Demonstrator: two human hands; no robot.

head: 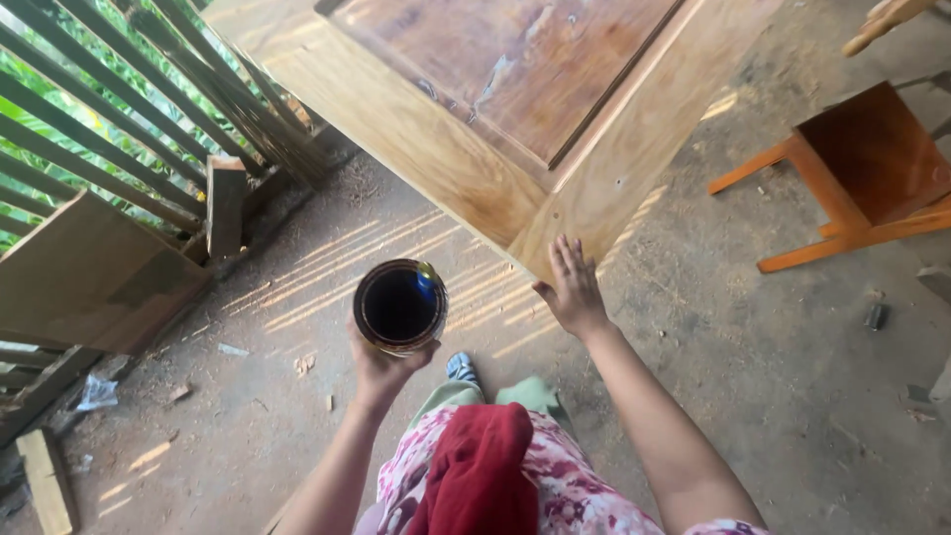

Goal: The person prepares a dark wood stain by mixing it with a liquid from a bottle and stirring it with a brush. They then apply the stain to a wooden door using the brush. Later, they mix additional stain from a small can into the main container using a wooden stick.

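Observation:
My left hand [381, 365] holds a round open can [399, 305] of dark liquid from below, at the middle of the view. A blue brush handle [426, 282] pokes out at the can's right rim. My right hand [570, 289] rests flat, fingers spread, against the near corner of a large wooden door panel [436, 149] that lies raised above the ground. The panel has a pale frame and a darker, glossy inset panel [515, 59]. A red cloth [480, 471] hangs at my front over floral clothing.
An orange-brown wooden stool [857, 168] stands at the right. A slatted wooden fence [109, 119] runs along the left, with a leaning board [84, 272] and a short plank [225, 203] by it. Scrap wood [45, 481] and debris lie on the dirt floor [773, 376].

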